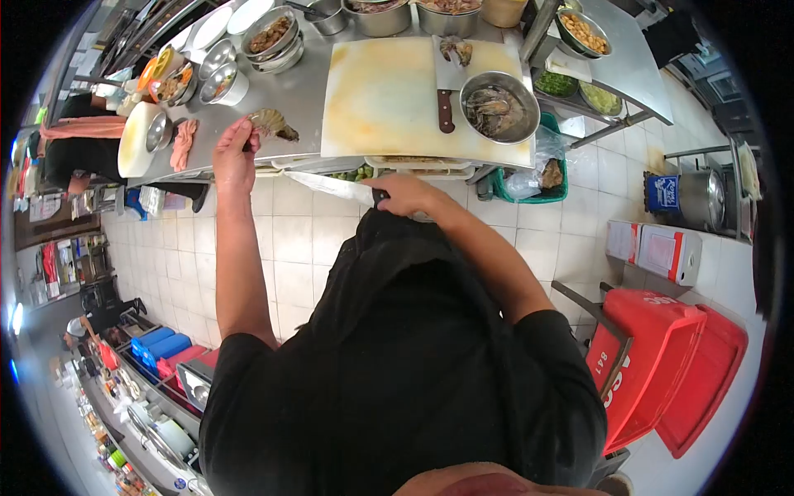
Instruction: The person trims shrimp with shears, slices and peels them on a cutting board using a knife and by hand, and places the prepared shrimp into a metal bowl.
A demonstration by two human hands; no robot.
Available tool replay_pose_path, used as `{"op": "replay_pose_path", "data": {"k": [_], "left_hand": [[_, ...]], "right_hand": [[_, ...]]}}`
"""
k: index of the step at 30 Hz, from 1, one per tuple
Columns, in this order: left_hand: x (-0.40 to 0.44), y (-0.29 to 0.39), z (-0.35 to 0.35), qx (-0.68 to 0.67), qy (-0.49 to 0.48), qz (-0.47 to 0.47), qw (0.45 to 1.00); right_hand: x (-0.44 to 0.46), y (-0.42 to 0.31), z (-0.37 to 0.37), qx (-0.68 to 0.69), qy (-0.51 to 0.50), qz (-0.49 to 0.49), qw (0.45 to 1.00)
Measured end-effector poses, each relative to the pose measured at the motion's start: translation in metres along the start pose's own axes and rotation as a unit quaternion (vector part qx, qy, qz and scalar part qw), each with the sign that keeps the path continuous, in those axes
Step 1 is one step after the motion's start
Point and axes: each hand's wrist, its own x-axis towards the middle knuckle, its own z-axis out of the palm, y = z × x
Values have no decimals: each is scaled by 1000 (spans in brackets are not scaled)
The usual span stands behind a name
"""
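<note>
With our left hand (236,157) we pinch a shrimp (273,124) between thumb and fingers, over the metal counter (289,103) left of the white cutting board (372,99). Our right hand (405,195) is closed around the dark handle of a knife (331,187), its blade pointing left, just off the counter's near edge. Farther out, we see a pink cloth (184,145) left of our left hand, and on the board a cleaver (446,112) beside a metal bowl (532,109) of shrimp. More shrimp lie by the cleaver's blade.
</note>
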Motion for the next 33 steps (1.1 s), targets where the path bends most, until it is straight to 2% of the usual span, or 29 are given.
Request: {"op": "replay_pose_path", "data": {"k": [2, 5, 7, 9, 11, 13, 15, 17, 19, 22, 25, 26, 27, 28, 29, 30, 32, 33], "left_hand": [[8, -4, 3, 2, -10, -10, 1000], [30, -22, 8, -5, -50, -36, 998], [39, -34, 20, 8, -73, -63, 995], [51, -53, 37, 15, -81, -93, 992], [62, -70, 51, 10, -112, -120, 986], [70, -86, 67, -3, -145, -167, 975], [74, -95, 88, 10, -156, -210, 965], [79, -101, 101, 26, -167, -256, 952], [86, -110, 107, 52, -172, -288, 941], [98, -118, 111, 70, -190, -312, 928], [117, -140, 104, 77, -195, -305, 929], [122, -148, 99, 79, -199, -297, 930], [129, -152, 95, 82, -219, -294, 927], [137, -156, 95, 82, -241, -290, 923], [144, -159, 93, 113, -229, -297, 920], [154, -162, 95, 141, -224, -302, 916], [169, -162, 102, 211, -224, -280, 909], [177, -169, 100, 246, -227, -274, 902]], "right_hand": [[-43, -3, -10, 28, 106, -19, 994], [-125, 15, -32, 89, 210, -57, 972], [-201, 0, -62, 161, 244, 51, 955], [-257, -1, -78, 182, 375, 150, 896], [-284, 22, -93, 160, 494, 203, 830], [-292, 61, -113, 26, 542, 227, 809], [-276, 106, -139, -39, 543, 268, 795], [-244, 134, -175, -31, 505, 386, 771], [-210, 179, -200, -112, 534, 386, 744], [-171, 185, -241, -120, 504, 458, 722], [-155, 269, -235, -192, 515, 424, 720], [-158, 237, -223, -201, 499, 430, 725], [-161, 278, -210, -221, 499, 406, 733], [-170, 248, -195, -201, 500, 417, 732], [-184, 269, -176, -216, 510, 389, 737], [-197, 235, -161, -127, 499, 414, 750], [-234, 222, -112, -147, 564, 267, 768], [-262, 181, -62, 150, 566, 328, 741]]}}
